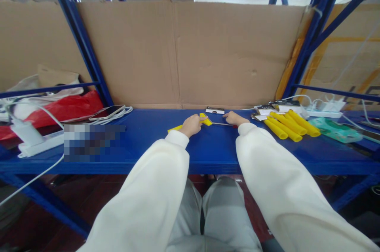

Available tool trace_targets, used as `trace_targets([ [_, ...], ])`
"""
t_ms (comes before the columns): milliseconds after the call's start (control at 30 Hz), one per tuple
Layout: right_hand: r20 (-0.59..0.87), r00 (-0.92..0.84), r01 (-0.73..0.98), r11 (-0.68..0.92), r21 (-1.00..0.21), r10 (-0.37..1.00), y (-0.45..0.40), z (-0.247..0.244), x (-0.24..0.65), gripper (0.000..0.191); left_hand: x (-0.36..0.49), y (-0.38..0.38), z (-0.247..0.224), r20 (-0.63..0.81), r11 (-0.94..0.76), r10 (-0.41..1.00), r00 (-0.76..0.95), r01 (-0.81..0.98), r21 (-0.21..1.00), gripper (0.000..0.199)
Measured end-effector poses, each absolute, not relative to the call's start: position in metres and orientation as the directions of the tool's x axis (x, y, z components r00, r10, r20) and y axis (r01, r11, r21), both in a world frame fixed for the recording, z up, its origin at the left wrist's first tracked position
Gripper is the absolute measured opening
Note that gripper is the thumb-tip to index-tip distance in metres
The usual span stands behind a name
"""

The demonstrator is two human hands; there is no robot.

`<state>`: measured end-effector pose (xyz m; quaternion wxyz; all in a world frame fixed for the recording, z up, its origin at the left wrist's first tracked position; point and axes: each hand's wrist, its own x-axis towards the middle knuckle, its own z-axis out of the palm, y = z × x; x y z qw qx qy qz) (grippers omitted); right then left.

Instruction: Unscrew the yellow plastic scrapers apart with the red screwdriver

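Observation:
My left hand [191,125] is closed on a yellow piece [206,119] that looks like a sheet or a flattened tube. One end of it sticks out to the left of the hand, the other to the right. A thin metal tool [222,124] with a red end runs from the yellow piece to my right hand [236,118]. That hand looks curled over the red end, its index finger stretched leftward; the other fingers are mostly hidden. Just beyond, a small white-and-black box [215,110] lies near the cardboard.
Several yellow rolls [286,126] lie right of my right arm, beside black-and-white boxes [277,107] and a green packet [337,130]. Power strips stand at both sides, with a red bag [65,109] and white cable [115,114] on the left. A cardboard wall [175,54] closes the back.

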<state>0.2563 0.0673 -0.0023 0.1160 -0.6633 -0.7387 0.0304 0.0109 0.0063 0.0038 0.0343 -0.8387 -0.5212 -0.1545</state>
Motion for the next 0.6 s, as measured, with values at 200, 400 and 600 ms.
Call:
trace_targets([
  [200,0.141,-0.039,0.984,0.063,-0.167,0.989,0.054,0.0,0.248,0.047,0.01,0.009,0.002,0.262,-0.462,0.863,0.431,0.884,0.067,0.049],
  [400,0.209,-0.057,0.975,0.099,-0.198,0.976,0.051,-0.001,0.25,0.053,0.01,0.007,0.003,0.249,-0.473,0.86,0.446,0.879,0.057,0.05],
  [600,0.154,0.0,0.974,0.035,-0.224,0.988,0.046,0.001,0.25,0.057,0.01,0.007,0.003,0.254,-0.476,0.858,0.446,0.876,0.073,0.049],
])
